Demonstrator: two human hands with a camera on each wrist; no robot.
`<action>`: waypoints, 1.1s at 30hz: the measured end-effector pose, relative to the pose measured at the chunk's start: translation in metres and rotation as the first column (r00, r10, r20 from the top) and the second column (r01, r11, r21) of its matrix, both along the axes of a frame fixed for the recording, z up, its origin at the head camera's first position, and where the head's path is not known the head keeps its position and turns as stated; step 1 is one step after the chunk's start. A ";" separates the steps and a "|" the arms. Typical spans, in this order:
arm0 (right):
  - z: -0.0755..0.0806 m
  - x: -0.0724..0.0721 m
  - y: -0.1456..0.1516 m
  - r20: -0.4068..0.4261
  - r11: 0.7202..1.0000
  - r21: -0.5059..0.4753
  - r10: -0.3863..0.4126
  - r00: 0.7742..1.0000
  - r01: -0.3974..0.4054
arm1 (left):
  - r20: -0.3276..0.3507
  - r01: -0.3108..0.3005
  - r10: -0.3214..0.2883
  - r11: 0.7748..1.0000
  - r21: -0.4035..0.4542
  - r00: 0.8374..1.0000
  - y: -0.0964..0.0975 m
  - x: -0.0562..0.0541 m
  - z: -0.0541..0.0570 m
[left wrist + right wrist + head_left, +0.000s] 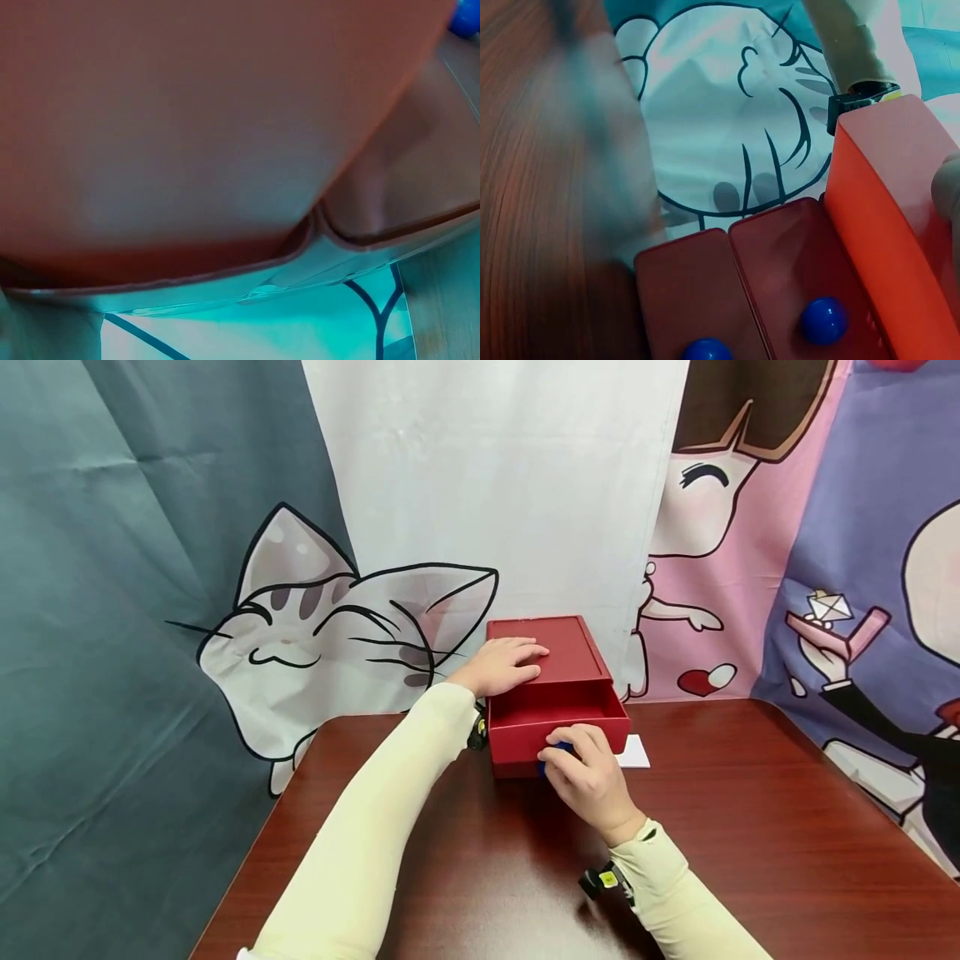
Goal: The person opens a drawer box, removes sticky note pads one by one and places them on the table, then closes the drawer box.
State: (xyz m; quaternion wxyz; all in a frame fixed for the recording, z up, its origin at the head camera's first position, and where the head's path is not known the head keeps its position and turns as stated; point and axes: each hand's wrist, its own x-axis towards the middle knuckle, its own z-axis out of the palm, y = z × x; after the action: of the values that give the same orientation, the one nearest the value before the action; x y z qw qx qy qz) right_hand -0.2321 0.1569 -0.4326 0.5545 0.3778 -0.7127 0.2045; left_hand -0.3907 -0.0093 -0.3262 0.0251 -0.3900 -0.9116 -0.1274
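A red two-drawer box (577, 647) stands at the far side of the table, its upper drawer (517, 739) pulled partway out. My left hand (498, 664) rests on the box top near the front edge, fingers spread. In front of the drawers is my right hand (588, 777), its fingers loosely bent over the blue knobs in the head view. The right wrist view shows the upper knob (823, 321) and the lower knob (707, 351) with no fingers visible round them. The left wrist view looks closely along the box, with a blue knob (466, 19) at its corner.
A white card (634, 752) lies on the table just right of the box. The dark red-brown tabletop (720, 810) extends to both sides and toward me. Behind it hangs a cartoon backdrop (480, 468) with a cat. Dark wrist cameras (600, 881) sit on both sleeves.
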 end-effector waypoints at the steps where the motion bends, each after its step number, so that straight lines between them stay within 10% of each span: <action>1: 0.000 -0.001 0.000 0.010 1.000 -0.003 -0.002 1.000 0.002 | -0.004 0.004 -0.004 1.000 -0.011 1.000 0.001 0.000 0.000; 33: -0.015 -0.028 -0.006 0.378 0.996 -0.024 -0.069 0.923 0.084 | 0.058 -0.002 0.002 1.000 0.003 0.998 0.002 0.005 0.006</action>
State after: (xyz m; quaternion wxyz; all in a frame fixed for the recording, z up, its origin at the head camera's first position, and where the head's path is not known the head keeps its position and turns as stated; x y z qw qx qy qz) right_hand -0.2605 0.1514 -0.4479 0.4224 0.2922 -0.8159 0.2656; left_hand -0.3862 -0.0068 -0.3197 -0.0005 -0.3851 -0.9122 -0.1401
